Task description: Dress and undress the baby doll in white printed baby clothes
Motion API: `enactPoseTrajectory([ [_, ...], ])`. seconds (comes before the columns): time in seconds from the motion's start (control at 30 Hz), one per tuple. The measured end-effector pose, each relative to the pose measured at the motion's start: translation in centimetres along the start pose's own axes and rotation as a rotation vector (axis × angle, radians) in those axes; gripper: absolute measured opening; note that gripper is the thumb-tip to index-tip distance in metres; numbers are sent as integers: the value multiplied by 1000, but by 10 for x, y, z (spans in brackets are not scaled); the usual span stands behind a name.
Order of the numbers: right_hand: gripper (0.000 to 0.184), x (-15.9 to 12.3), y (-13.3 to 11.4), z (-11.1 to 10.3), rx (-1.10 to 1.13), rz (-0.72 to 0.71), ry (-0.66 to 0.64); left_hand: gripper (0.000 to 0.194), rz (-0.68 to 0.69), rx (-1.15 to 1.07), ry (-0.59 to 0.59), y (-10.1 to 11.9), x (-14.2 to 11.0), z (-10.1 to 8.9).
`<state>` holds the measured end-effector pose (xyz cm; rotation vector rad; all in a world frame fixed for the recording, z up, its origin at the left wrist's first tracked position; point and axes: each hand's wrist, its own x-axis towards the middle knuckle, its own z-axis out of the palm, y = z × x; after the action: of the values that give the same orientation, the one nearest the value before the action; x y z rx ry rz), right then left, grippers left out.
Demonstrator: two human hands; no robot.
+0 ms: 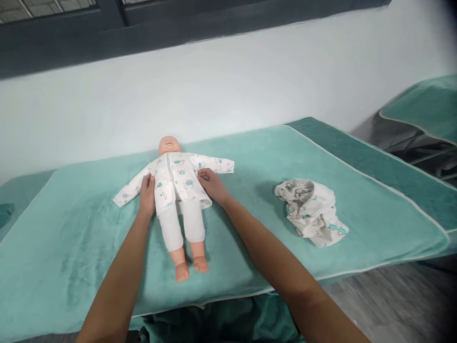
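Observation:
A baby doll [193,221] lies on its back, head toward the wall, in white trousers and an open-fronted, printed white baby jacket [182,177]. Its sleeves spread out to both sides. My left hand [147,196] is at the jacket's left side below the armpit, thumb and fingers closed at the cloth. On the opposite side, my right hand [213,186] has its bent fingers against the jacket's side under the other sleeve. The fingertips of both hands are partly hidden. To the right, a crumpled printed white cloth [314,209] lies apart from my hands.
A green padded cover [246,247] with pale piping spreads over the bed or table. Behind it stands a white wall [228,85] below a dark window frame [107,33]. Another green-covered surface [424,107] is at the far right, with grey floor [392,295] below.

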<state>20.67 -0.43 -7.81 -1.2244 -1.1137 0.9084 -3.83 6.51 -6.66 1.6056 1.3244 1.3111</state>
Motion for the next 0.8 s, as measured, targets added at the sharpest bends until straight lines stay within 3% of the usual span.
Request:
enactPoseTrajectory([
  [0.23, 26, -14, 1, -15, -9, 74, 20, 39, -57, -26, 49, -4, -17, -8],
  [0.4, 30, -25, 2, -17, -75, 41, 16, 52, -248, -337, 66, 2, -35, -15],
  [0.53, 29, -29, 2, -18, -159, 33, 131, 46, -281, -434, 118, 4, -42, -26],
  [0.6, 27, -32, 3, -19, -196, 21, 201, 41, -222, -238, 150, 0, -43, -39],
  [0.73, 26, -37, 9, -25, -268, -41, 303, 47, 73, 620, 228, -12, -39, -80],
  [0.8, 32, -35, 12, -27, -466, -81, 379, 52, 86, 927, 184, -16, -34, -98],
])
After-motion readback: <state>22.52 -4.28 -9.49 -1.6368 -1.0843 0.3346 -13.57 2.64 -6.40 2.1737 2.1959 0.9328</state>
